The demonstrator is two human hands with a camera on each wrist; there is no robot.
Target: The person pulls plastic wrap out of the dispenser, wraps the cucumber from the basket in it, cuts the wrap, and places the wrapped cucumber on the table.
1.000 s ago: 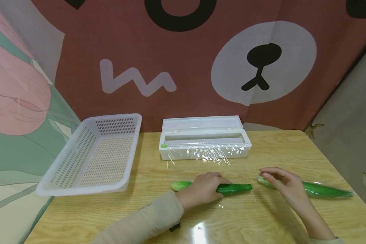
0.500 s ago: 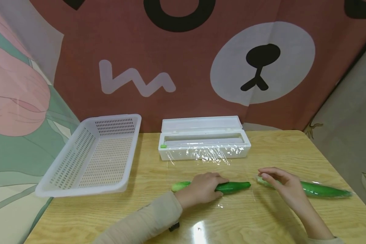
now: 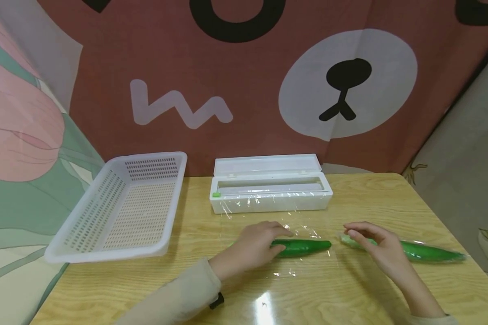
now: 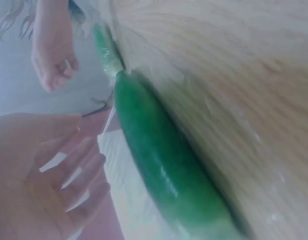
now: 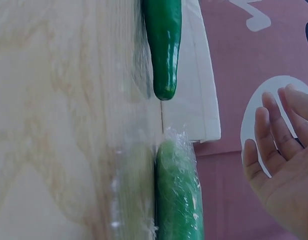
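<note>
A bare green cucumber (image 3: pixel 305 247) lies crosswise on a sheet of cling film (image 3: pixel 286 273) drawn out from the white dispenser box (image 3: pixel 272 204). My left hand (image 3: pixel 254 246) hovers over its left part and hides that end in the head view. In the left wrist view, the fingers of that hand (image 4: pixel 58 180) are loosely bent, with a gap to the cucumber (image 4: pixel 159 155). To the right lies a second cucumber (image 3: pixel 431 252) wrapped in film. My right hand (image 3: pixel 382 248) is above its near-left end, fingers relaxed and holding nothing, apart from it in the right wrist view.
A white perforated basket (image 3: pixel 175 203) stands at the left of the wooden table (image 3: pixel 105 293). The dispenser's lid (image 3: pixel 266 165) is up at the back, against a printed cloth (image 3: pixel 252 113). The table's right edge runs close by the wrapped cucumber.
My left hand has let go of the bare cucumber and shifted left and slightly up, showing more of its right part. The right hand stays where it was.
</note>
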